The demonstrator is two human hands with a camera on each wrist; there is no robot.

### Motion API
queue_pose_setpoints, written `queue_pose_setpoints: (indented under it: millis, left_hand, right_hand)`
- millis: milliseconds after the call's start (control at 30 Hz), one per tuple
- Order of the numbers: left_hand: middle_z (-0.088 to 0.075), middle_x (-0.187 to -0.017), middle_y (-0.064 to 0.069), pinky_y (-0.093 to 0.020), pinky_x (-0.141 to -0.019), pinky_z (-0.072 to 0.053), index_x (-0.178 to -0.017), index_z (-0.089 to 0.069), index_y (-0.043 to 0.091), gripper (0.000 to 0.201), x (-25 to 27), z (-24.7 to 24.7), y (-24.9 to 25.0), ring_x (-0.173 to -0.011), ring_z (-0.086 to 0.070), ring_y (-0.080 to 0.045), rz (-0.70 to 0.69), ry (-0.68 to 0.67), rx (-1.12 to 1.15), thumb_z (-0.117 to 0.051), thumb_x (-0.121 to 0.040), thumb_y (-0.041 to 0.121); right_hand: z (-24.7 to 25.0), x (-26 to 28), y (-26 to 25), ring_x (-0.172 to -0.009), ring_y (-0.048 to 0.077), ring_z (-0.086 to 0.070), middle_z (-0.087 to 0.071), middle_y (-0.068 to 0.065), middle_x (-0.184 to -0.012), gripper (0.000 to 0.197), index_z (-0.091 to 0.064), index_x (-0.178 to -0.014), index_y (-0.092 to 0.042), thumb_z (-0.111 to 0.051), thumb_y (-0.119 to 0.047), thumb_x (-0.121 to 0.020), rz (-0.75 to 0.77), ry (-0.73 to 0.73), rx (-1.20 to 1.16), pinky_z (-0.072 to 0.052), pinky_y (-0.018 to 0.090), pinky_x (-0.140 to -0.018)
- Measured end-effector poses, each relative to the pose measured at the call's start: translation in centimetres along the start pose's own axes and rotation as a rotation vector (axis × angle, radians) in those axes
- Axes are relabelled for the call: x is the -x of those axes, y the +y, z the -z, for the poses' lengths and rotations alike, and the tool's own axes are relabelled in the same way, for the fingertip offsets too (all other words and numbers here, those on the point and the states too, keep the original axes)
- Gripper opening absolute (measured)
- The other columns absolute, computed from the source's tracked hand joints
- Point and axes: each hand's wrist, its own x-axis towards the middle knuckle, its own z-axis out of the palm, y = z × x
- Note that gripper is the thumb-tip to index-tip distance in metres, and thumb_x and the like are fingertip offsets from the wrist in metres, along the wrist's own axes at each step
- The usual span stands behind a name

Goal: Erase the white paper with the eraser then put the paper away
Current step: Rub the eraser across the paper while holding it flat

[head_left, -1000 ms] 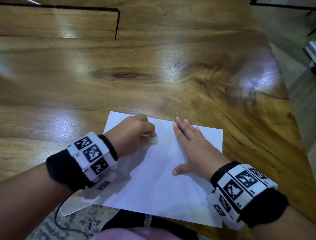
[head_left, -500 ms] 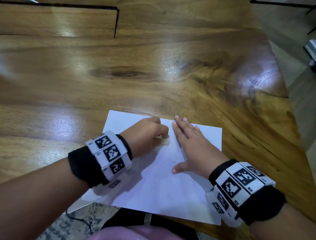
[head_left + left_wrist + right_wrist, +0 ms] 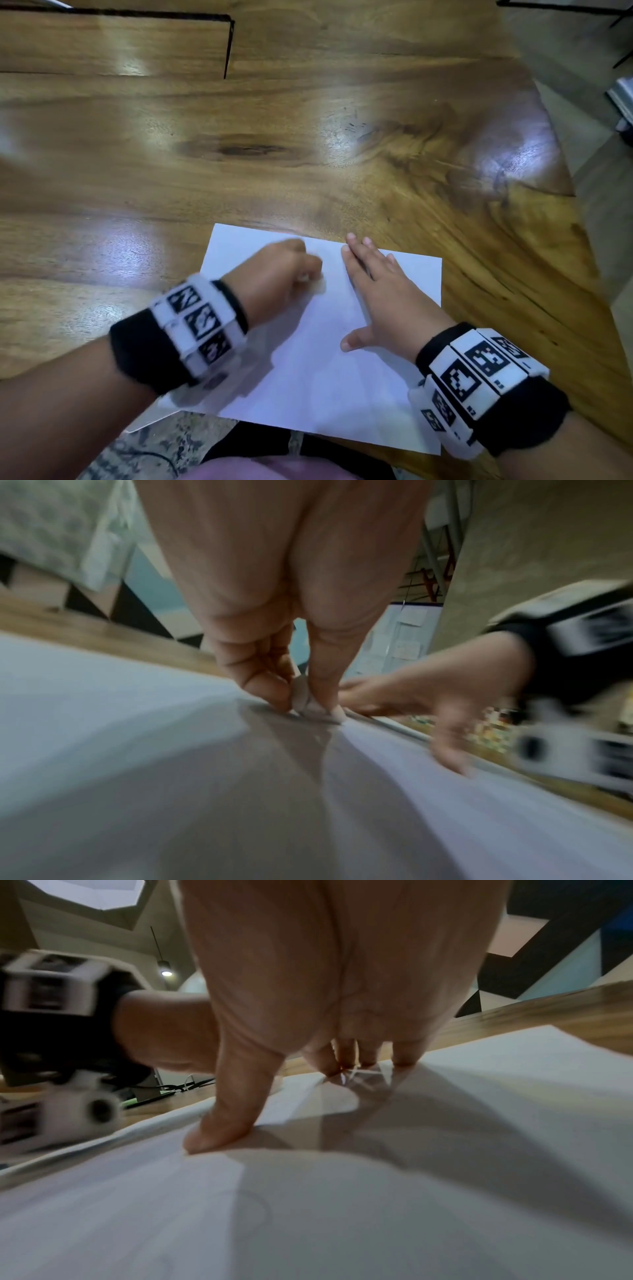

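The white paper (image 3: 329, 387) lies flat at the near edge of the wooden counter (image 3: 308, 154). Her left hand (image 3: 274, 277) pinches a small eraser (image 3: 303, 699) against the sheet, while her right hand (image 3: 380, 301) presses down beside it, fingers straight and spread.

The setting looks like an indoor office or study room. A large glossy slab-wood table (image 3: 308, 144) fills the head view, and the wrist views show a pendant ceiling lamp (image 3: 166, 968), a blue-framed notice board with pinned papers (image 3: 407, 639) and geometric black, blue and peach wall panels (image 3: 555, 942).
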Motion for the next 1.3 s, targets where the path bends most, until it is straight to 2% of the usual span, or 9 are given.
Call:
queue_pose_setpoints:
  millis: [167, 233, 300, 533, 700, 867, 1033, 1167, 1300]
  left_hand:
    - [-0.041, -0.067, 0.014, -0.001, -0.061, -0.031, -0.071, -0.066, 0.02, 0.01, 4.1, -0.1, 0.4, -0.059, -0.047, 0.005, -0.004, -0.198, 0.147, -0.063, -0.077, 0.026]
    - [-0.048, -0.066, 0.009, -0.009, -0.061, -0.034, -0.071, -0.068, 0.018, 0.023, 2.2, 0.8, 0.2, -0.062, -0.048, -0.003, 0.016, -0.179, 0.096, -0.059, -0.073, 0.04]
    - [-0.059, -0.071, -0.004, -0.022, -0.061, -0.034, -0.078, -0.069, 0.015, 0.019, -0.5, 1.7, -0.2, -0.065, -0.052, -0.014, 0.083, -0.047, 0.036, -0.068, -0.074, 0.034]
    - [-0.051, -0.08, -0.002, -0.024, -0.057, -0.027, -0.086, -0.066, 0.012, 0.012, -2.6, 1.3, 0.0, -0.069, -0.047, -0.016, 0.198, 0.055, 0.014, -0.067, -0.078, 0.021]
    - [-0.043, -0.064, 0.009, -0.015, -0.054, -0.029, -0.072, -0.067, 0.018, 0.009, 1.0, 0.9, 0.1, -0.058, -0.042, -0.004, 0.047, -0.157, 0.036, -0.07, -0.075, 0.026]
    - [-0.05, -0.08, -0.001, -0.023, -0.06, -0.024, -0.09, -0.067, 0.011, 0.016, -3.7, 2.0, 1.1, -0.072, -0.045, -0.015, 0.097, -0.061, -0.052, -0.066, -0.078, 0.021]
    - [-0.046, -0.07, 0.002, -0.021, -0.058, -0.031, -0.069, -0.063, 0.016, 0.014, 2.1, -0.6, 1.3, -0.062, -0.046, -0.014, -0.03, -0.094, 0.029, -0.06, -0.081, 0.024]
    - [-0.049, -0.075, 0.006, -0.014, -0.061, -0.037, -0.079, -0.067, 0.023, 0.007, 5.3, -1.4, 1.1, -0.065, -0.05, -0.003, 0.021, -0.176, 0.142, -0.061, -0.079, 0.027]
    - [-0.057, -0.081, 0.003, -0.004, -0.062, -0.035, -0.084, -0.069, 0.025, 0.034, 4.3, -0.4, 0.5, -0.076, -0.053, -0.006, 0.12, -0.164, 0.246, -0.055, -0.065, 0.048]
  right_hand:
    - [0.0, 0.0, 0.0, -0.14, 0.012, 0.028, 0.033, -0.002, -0.152, 0.124, 0.02, -0.147, -0.013, -0.072, -0.051, -0.073, 0.0, -0.009, 0.008, 0.011, 0.031, -0.117]
    - [0.0, 0.0, 0.0, -0.14, 0.013, 0.028, 0.033, -0.002, -0.152, 0.124, 0.02, -0.147, -0.013, -0.072, -0.051, -0.073, 0.0, -0.009, 0.01, 0.01, 0.031, -0.117]
    - [0.1, 0.0, -0.1, -0.14, 0.012, 0.028, 0.033, -0.003, -0.152, 0.124, 0.02, -0.147, -0.013, -0.072, -0.05, -0.073, -0.003, -0.007, 0.007, 0.01, 0.031, -0.117]
    - [0.1, 0.0, -0.1, -0.14, 0.012, 0.028, 0.034, -0.003, -0.151, 0.124, 0.02, -0.147, -0.014, -0.073, -0.05, -0.073, -0.007, -0.012, 0.003, 0.01, 0.031, -0.117]
    - [0.0, 0.0, -0.1, -0.14, 0.013, 0.028, 0.034, -0.002, -0.152, 0.125, 0.02, -0.147, -0.013, -0.073, -0.05, -0.073, -0.011, -0.011, 0.011, 0.01, 0.032, -0.118]
    - [0.1, 0.0, -0.2, -0.14, 0.012, 0.029, 0.034, -0.003, -0.151, 0.125, 0.021, -0.146, -0.013, -0.073, -0.05, -0.073, -0.007, -0.012, 0.006, 0.012, 0.03, -0.116]
    - [0.1, 0.1, -0.2, -0.14, 0.013, 0.028, 0.034, -0.002, -0.152, 0.125, 0.02, -0.147, -0.013, -0.073, -0.049, -0.073, -0.011, -0.02, 0.004, 0.011, 0.029, -0.116]
    - [0.2, 0.1, -0.2, -0.14, 0.012, 0.029, 0.034, -0.003, -0.152, 0.124, 0.02, -0.147, -0.013, -0.073, -0.049, -0.073, -0.011, -0.022, -0.001, 0.012, 0.029, -0.116]
    - [0.1, 0.2, -0.1, -0.138, 0.009, 0.03, 0.034, -0.004, -0.151, 0.123, 0.019, -0.147, -0.014, -0.072, -0.05, -0.073, -0.011, -0.015, 0.011, 0.013, 0.03, -0.116]
